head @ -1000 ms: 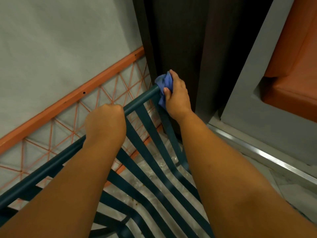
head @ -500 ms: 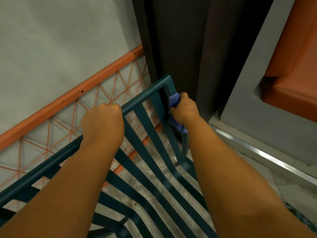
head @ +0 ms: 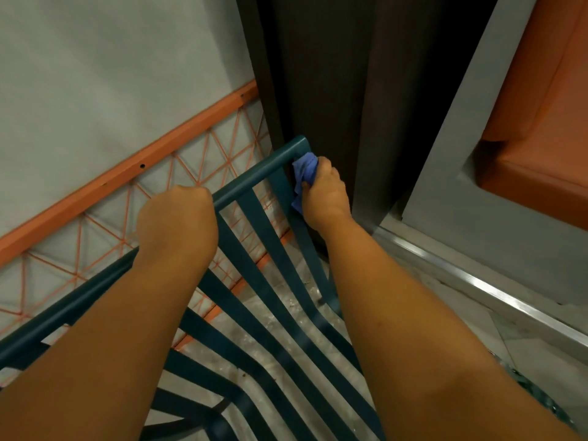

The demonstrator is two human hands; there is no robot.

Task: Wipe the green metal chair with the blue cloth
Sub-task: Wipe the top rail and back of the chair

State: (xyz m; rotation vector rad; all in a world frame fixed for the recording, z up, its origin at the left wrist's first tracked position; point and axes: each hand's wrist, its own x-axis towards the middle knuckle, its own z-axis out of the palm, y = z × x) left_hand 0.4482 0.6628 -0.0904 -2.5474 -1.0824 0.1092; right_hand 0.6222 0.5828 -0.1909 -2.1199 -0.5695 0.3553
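Note:
The green metal chair (head: 254, 176) fills the lower middle of the view, its slatted back and seat running down toward me. My left hand (head: 178, 224) is closed around the chair's top rail. My right hand (head: 324, 195) presses the bunched blue cloth (head: 304, 173) against the right upright of the chair back, just below the top corner. Part of the cloth is hidden under my fingers.
An orange wire-frame piece (head: 133, 167) leans along the grey wall (head: 111, 74) behind the chair. A dark panel (head: 318, 74) stands right behind the corner. To the right are a grey frame, a metal floor rail (head: 477, 281) and an orange cushion (head: 541, 122).
My right hand slid the cloth from the top corner down the right upright, then came back up to just under the corner. My left hand kept its hold on the top rail.

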